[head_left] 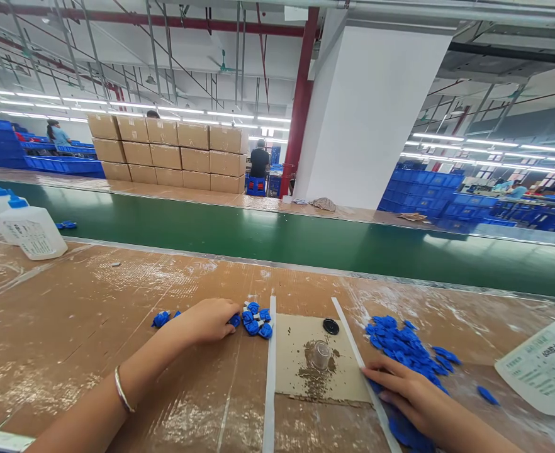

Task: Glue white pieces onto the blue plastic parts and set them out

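Note:
My left hand (207, 321) is closed, its fingertips bent down onto a small blue piece (234, 320). Right beside it sits a cluster of crumpled blue pieces (257, 319) with white bits among them. More blue lumps (161, 319) lie to the left of the wrist. My right hand (407, 391) rests at the edge of a loose pile of flat blue pieces (395, 340); a blue piece shows between its index finger and the finger below. Between the hands, a small clear cup (321, 356) stands on a beige board (291, 365) spotted with brown stains.
A black round lid (331, 326) lies on the board, flanked by white tape strips (270, 377). White plastic bottles (34, 229) stand at left; another container (544, 371) is at right. Beyond the brown tabletop runs a green conveyor belt (240, 229), with stacked cartons (164, 151) behind.

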{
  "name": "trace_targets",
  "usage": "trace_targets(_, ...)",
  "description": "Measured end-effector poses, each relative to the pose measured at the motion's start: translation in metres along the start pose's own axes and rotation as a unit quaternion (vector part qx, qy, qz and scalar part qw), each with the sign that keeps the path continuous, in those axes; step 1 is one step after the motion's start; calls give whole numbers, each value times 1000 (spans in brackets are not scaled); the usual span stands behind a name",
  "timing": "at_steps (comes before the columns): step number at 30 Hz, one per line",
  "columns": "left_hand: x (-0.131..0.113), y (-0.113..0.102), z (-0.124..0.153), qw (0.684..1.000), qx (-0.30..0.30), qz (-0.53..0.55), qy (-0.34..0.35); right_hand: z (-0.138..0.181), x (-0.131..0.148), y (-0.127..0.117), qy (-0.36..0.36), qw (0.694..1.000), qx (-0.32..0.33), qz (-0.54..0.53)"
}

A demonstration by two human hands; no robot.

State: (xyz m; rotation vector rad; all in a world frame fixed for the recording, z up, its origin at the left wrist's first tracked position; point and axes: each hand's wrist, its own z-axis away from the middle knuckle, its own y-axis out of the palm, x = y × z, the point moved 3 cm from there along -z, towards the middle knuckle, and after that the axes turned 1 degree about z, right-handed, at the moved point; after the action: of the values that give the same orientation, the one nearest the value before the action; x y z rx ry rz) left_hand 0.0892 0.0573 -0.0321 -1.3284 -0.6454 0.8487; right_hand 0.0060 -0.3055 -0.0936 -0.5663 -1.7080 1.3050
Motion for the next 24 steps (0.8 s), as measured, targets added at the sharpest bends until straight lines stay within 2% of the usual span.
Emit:
trace_targets(8,2,2,-2,1000,-2,-3,-3,-1,-6,1,24,1000,-13,-3)
trace_targets(18,-1,0,-1,1000,-14,23,-12,-3,4,-1,-8,997,-21,75)
trace_targets(20,-2,-1,-1,999,-20,42,-14,-5,11,-4,-1,997,-53,51)
trace_targets(24,-5,-7,0,993,-38,110,-12,-17,34,-6,5,986,-150,-68)
